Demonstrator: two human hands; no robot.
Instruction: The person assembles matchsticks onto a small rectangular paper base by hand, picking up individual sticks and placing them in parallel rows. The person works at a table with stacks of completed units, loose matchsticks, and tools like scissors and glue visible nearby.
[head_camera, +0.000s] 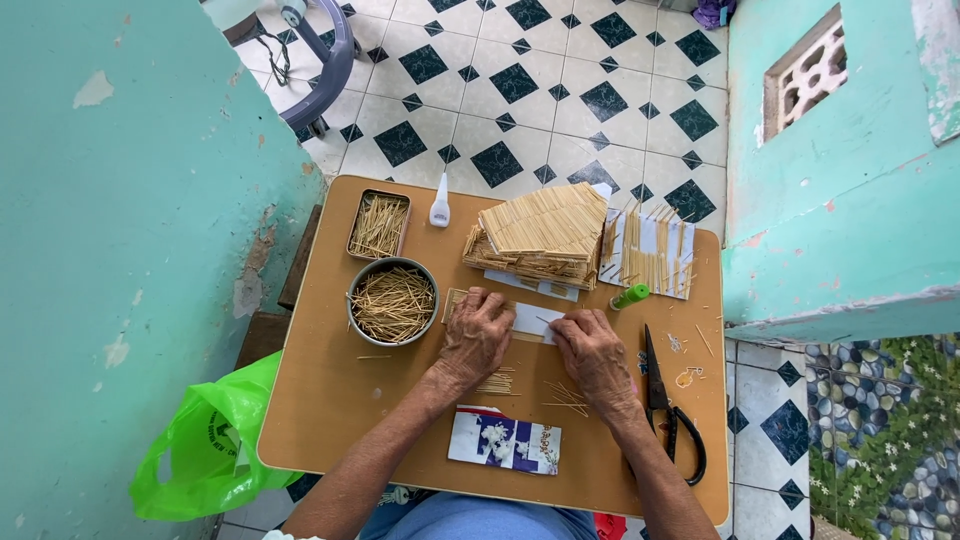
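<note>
Both hands press flat on a white card strip (530, 320): left hand (476, 335) pins it, right hand (592, 352) lays a toothpick; round tin (392, 300) sits just left.

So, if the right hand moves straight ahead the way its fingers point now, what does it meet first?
The right hand points up and slightly left across the white paper strip. Beyond that, it would probably first meet the stack of toothpick panels, though depth is unclear.

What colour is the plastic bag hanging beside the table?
Bright green plastic bag, seen in the head view.
</note>
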